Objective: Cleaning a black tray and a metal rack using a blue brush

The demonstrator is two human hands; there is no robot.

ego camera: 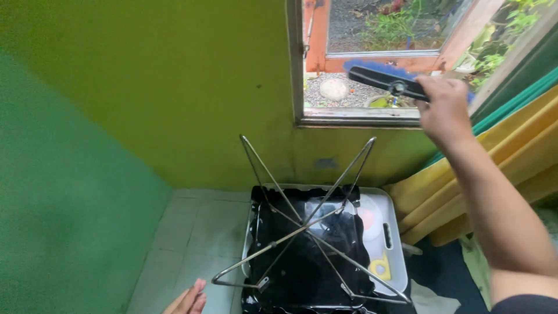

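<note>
- The right hand (pixel 444 104) is reaching far and to the right, up at the window sill (pixel 360 118), its fingers curling tightly around the handle end of a black squeegee (pixel 386 83).
- The squeegee is lying almost level across the lower part of the window opening, its blue-edged blade pointing left, a small metal screw showing just left of the knuckles.
- The left hand (pixel 187 300) is showing only partly at the near edge, fingers lying close together and holding nothing; how far it is opening beyond the frame cannot be told.
- It is hovering just left of a white plastic basket (pixel 390 232) sitting on the tiled floor (pixel 192 238) below the window.
- A black cloth (pixel 302 261) is draping over most of the basket, and a folded metal wire rack (pixel 308 224) is standing on top of it, its rods crossing in the middle.
- A yellow ring-shaped item (pixel 381 268) is lying in the basket's uncovered right side.
- Yellow and green curtains (pixel 511 145) are hanging at the right, beside the forearm.
- Green and yellow walls (pixel 145 104) are meeting at the far-left corner.
</note>
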